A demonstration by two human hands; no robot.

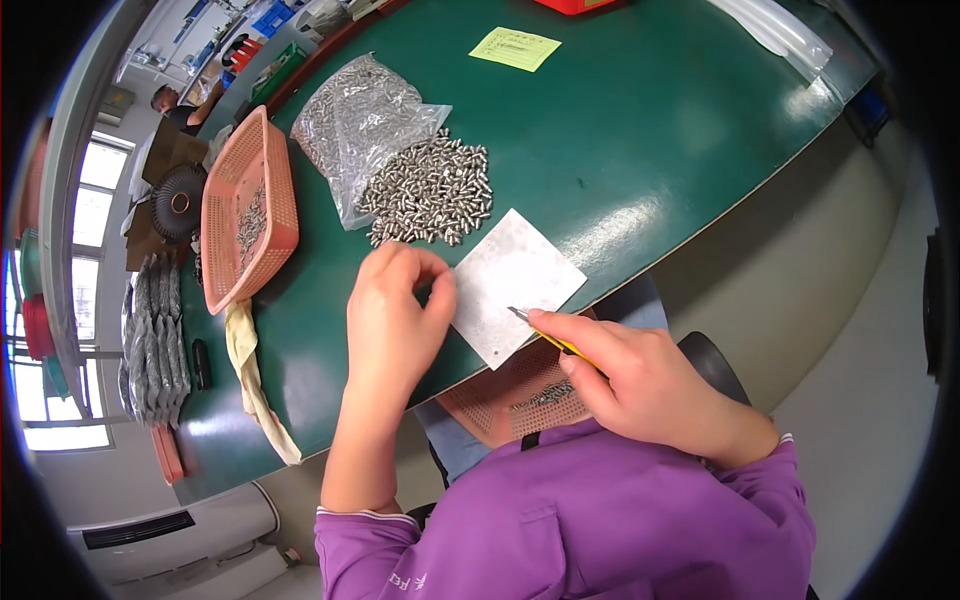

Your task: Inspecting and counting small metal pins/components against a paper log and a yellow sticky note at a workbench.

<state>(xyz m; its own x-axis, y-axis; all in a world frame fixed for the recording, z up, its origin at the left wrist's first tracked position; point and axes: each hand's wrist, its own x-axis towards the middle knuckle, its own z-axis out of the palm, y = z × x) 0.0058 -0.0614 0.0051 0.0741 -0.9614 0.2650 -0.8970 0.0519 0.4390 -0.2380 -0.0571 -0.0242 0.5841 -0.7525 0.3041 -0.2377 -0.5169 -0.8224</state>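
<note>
My left hand [395,310] is closed, its thumb and fingers curled together at the near edge of a pile of small silvery metal pins [430,190]. What it pinches, if anything, is hidden. In my right hand [640,375] is a slim yellow craft knife [560,344], its dark pointed tip over a white square plate [515,275]. That plate lies at the table's near edge, just right of my left hand. A clear plastic bag [365,115] full of similar metal pieces lies behind the pile, its mouth toward it.
A pink mesh basket [275,205] with some metal pieces stands on the green table [620,130] at left. Below the table edge, another pink basket [490,405] sits at my lap. A yellow paper slip [515,48], cloth strip [255,375] and stacked bagged parts [155,340] lie around.
</note>
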